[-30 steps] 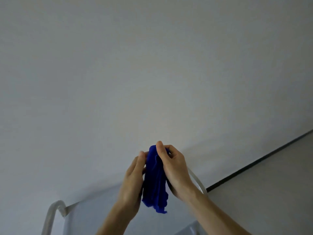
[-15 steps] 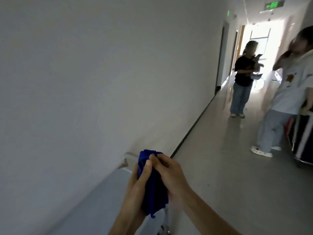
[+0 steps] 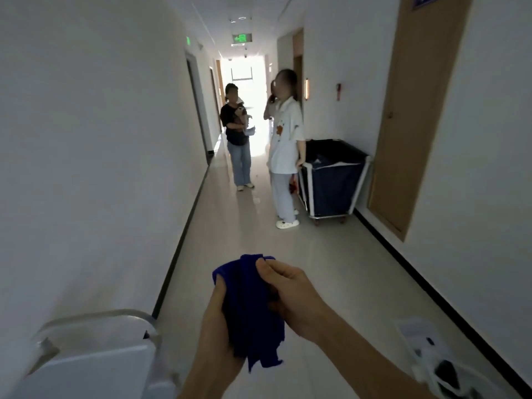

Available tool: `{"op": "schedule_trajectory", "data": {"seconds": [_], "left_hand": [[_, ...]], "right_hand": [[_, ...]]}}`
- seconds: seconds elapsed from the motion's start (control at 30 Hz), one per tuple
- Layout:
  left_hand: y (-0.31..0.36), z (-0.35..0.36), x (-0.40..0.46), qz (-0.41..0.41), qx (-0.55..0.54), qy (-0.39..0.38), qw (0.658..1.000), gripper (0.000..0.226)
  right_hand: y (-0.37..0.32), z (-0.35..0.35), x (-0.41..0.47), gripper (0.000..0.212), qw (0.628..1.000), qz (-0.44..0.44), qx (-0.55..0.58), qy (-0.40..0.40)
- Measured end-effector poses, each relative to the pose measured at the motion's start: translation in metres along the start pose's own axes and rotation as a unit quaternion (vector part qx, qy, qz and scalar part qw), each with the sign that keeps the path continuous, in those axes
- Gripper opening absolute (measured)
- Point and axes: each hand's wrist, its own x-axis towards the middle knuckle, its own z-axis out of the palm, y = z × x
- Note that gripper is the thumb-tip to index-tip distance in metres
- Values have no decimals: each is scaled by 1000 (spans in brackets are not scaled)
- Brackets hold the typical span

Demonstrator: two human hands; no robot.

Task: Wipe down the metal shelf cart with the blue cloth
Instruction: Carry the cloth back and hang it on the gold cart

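Note:
I hold a bunched blue cloth (image 3: 247, 309) in front of me with both hands, over the corridor floor. My left hand (image 3: 216, 321) grips it from the left side, and my right hand (image 3: 290, 292) pinches its upper edge from the right. The cloth's loose end hangs below my hands. The metal shelf cart (image 3: 95, 355) shows at the bottom left, against the left wall, with its curved handle rail and pale top shelf in view. Neither hand touches the cart.
A long corridor runs ahead. Two people (image 3: 237, 139) (image 3: 285, 148) stand in the middle distance. A dark blue laundry trolley (image 3: 334, 180) sits by the right wall near a wooden door (image 3: 414, 116). A blurred white object (image 3: 431, 355) lies at the bottom right.
The view has swung right from the bare wall to look down the corridor. The cart has shifted to the lower left. Both hands still hold the cloth.

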Motion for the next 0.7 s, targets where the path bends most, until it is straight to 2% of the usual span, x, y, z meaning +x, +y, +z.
{"op": "schedule_trajectory", "data": {"seconds": [0.1,0.2,0.33,0.4,0.5,0.63,0.7], "left_hand": [[-30,31,1,-67,10,-61,996,61],[-67,70,-2,-101,48,-139,984,65],[-131,136,-18,-99,125,-195,968,53],[-163,166,-31,-104,128,-223,961,43],[-208,207,-56,-156,110,-267,944,34],[-254,256,-89,-205,129,-330,912,49],[-268,281,-106,-207,165,-341,902,49]], "right_hand": [[-19,-45,-31,29,998,-21,0,61],[-38,-92,-72,27,991,-46,2,128],[-61,-155,-140,30,978,-79,11,195],[-72,-183,-178,29,969,-100,24,225],[-91,-221,-240,32,948,-134,38,285],[-123,-262,-332,30,916,-198,65,344],[-139,-283,-381,34,893,-230,76,378]]}}
